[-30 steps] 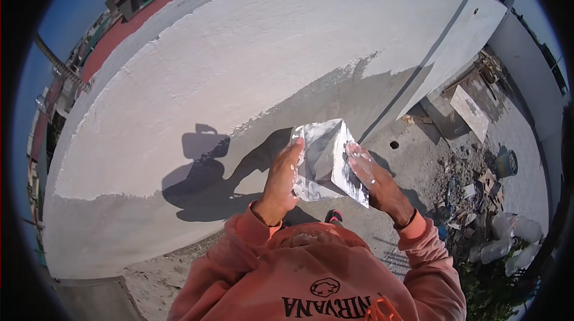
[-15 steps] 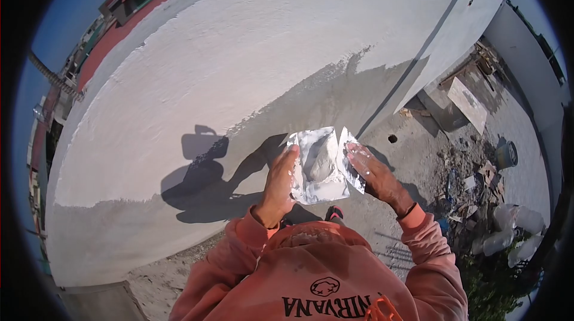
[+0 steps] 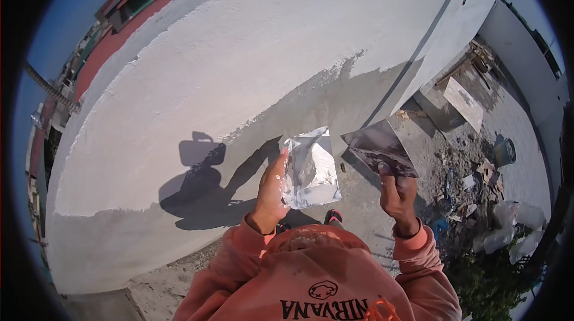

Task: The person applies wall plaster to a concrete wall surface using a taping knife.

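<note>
My left hand (image 3: 272, 192) grips the left edge of a shiny metal plate (image 3: 298, 196), its thumb on top and its other fingers hidden beneath. A mound of white putty (image 3: 320, 166) sits on that plate, and white smears mark the thumb. To the right, my right hand (image 3: 397, 194) is closed on the lower edge of a thin, flat metal sheet (image 3: 380, 146), probably a plastering blade. The sheet's dark, mirror-like face is toward me, apart from the plate.
A long wall (image 3: 197, 70) stands ahead, white above and damp grey along its lower part. On the right lie rubble (image 3: 460, 186), a bucket (image 3: 505, 152), plastic bags (image 3: 520, 216) and a leaning board (image 3: 464, 104). Green plants (image 3: 487, 282) grow at lower right.
My right hand has drawn the metal sheet away from the plate to the right and turned it over, dark face up. My left hand still holds the plate with the putty, shifted slightly left.
</note>
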`<state>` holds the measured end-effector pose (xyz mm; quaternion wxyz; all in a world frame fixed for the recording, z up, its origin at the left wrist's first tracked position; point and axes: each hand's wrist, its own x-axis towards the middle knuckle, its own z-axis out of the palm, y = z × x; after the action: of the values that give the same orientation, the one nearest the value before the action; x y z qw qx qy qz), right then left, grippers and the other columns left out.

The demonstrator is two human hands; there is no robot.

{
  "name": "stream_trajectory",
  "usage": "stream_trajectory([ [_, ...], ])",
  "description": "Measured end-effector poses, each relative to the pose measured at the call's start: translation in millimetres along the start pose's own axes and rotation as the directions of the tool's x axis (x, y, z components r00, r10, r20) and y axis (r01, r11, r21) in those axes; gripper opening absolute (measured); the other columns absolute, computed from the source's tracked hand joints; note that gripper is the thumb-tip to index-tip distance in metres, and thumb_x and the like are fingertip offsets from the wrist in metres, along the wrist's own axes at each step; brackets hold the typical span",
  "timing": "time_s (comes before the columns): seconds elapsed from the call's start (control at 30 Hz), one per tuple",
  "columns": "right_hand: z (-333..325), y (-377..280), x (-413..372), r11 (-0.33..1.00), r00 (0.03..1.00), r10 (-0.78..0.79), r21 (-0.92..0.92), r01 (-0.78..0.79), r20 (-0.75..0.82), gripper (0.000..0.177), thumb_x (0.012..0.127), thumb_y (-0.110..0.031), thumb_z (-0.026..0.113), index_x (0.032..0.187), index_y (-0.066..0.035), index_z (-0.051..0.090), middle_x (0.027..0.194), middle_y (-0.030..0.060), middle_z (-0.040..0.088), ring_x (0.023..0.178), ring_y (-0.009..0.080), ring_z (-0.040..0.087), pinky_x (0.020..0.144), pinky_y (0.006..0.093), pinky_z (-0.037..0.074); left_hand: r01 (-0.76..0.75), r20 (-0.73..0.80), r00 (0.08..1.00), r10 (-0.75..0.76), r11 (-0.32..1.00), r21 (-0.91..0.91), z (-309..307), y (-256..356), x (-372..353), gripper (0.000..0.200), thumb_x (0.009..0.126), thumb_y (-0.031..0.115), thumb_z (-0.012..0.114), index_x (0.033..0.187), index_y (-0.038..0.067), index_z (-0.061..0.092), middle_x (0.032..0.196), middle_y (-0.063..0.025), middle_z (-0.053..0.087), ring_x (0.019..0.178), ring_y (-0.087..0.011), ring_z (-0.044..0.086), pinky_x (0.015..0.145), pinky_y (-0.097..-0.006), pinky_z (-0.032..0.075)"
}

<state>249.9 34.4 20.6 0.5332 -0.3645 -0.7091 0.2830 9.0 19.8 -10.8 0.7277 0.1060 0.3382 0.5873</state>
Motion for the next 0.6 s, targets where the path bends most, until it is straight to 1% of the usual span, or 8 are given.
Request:
stream_trajectory([
  [0.07,2,-3,6,0.960,0.954,-0.273,-0.031,0.279,0.125,0.037,0.089,-0.003,0.057,0.126,0.001,0.054,0.119,0.0211,0.057,0.109,0.0318,0.056,0.094,0.0405,0.043,0.061,0.053,0.997,-0.059,0.998,-0.029,-5,-5,7,0.038,0.102,0.032,0.047,0.125,0.003,0.055,0.112,-0.0086,0.065,0.101,-0.0196,0.065,0.090,-0.0373,0.052],
  [0.17,11,-9,20,0.880,0.820,-0.471,0.111,0.462,0.325,0.054,0.088,-0.003,0.057,0.140,-0.003,0.041,0.146,0.0243,0.040,0.134,0.0439,0.040,0.111,0.0538,0.032,0.119,0.137,0.985,-0.102,0.985,-0.125,-2,-10,11,0.039,0.100,0.029,0.050,0.127,0.001,0.055,0.117,-0.0110,0.065,0.103,-0.0231,0.065,0.091,-0.0386,0.052],
  [0.23,15,-6,24,0.854,0.756,-0.504,0.109,0.509,0.419,0.050,0.092,-0.005,0.052,0.140,-0.003,0.041,0.146,0.0231,0.040,0.135,0.0425,0.040,0.112,0.0540,0.031,0.139,0.165,0.979,-0.118,0.983,-0.122,5,-10,9,0.039,0.100,0.028,0.050,0.127,0.000,0.055,0.117,-0.0113,0.065,0.102,-0.0231,0.065,0.090,-0.0376,0.052],
  [0.27,15,-5,24,0.853,0.724,-0.477,0.065,0.518,0.498,0.047,0.094,-0.004,0.046,0.141,-0.004,0.040,0.148,0.0224,0.039,0.136,0.0411,0.039,0.113,0.0546,0.028,0.153,0.210,0.971,-0.119,0.976,-0.156,2,-12,11,0.039,0.099,0.028,0.051,0.126,0.000,0.056,0.116,-0.0110,0.066,0.100,-0.0224,0.065,0.089,-0.0362,0.051],
  [0.37,19,18,15,0.821,0.725,-0.494,-0.018,0.571,0.480,0.046,0.095,-0.008,0.046,0.140,-0.004,0.041,0.148,0.0222,0.038,0.136,0.0392,0.040,0.113,0.0544,0.028,0.128,0.204,0.973,-0.104,0.986,-0.110,11,-4,5,0.039,0.101,0.030,0.047,0.125,0.000,0.054,0.118,-0.0109,0.064,0.104,-0.0201,0.064,0.090,-0.0352,0.051],
  [0.5,17,55,4,0.861,0.801,-0.414,-0.098,0.498,0.433,0.062,0.083,0.004,0.057,0.141,-0.004,0.039,0.147,0.0217,0.039,0.136,0.0390,0.039,0.115,0.0528,0.027,0.032,-0.026,0.999,-0.032,0.999,0.025,13,2,-2,0.033,0.099,0.030,0.053,0.119,0.005,0.058,0.113,-0.0047,0.064,0.103,-0.0159,0.062,0.088,-0.0316,0.050],
  [0.53,10,64,2,0.873,0.803,-0.354,-0.140,0.468,0.481,0.073,0.074,0.012,0.059,0.142,-0.005,0.038,0.147,0.0213,0.039,0.136,0.0391,0.038,0.115,0.0500,0.029,0.021,-0.017,1.000,-0.020,1.000,0.019,14,3,-3,0.029,0.099,0.029,0.054,0.116,0.006,0.059,0.108,-0.0033,0.064,0.100,-0.0148,0.062,0.088,-0.0300,0.049],
  [0.6,-5,83,5,0.842,0.775,-0.269,-0.252,0.478,0.572,0.078,0.071,0.013,0.059,0.143,-0.006,0.037,0.149,0.0210,0.036,0.138,0.0382,0.035,0.116,0.0481,0.029,-0.029,-0.023,0.999,0.030,0.998,0.050,17,8,-8,0.030,0.100,0.029,0.053,0.116,0.005,0.059,0.109,-0.0035,0.064,0.101,-0.0143,0.062,0.088,-0.0298,0.049],
])
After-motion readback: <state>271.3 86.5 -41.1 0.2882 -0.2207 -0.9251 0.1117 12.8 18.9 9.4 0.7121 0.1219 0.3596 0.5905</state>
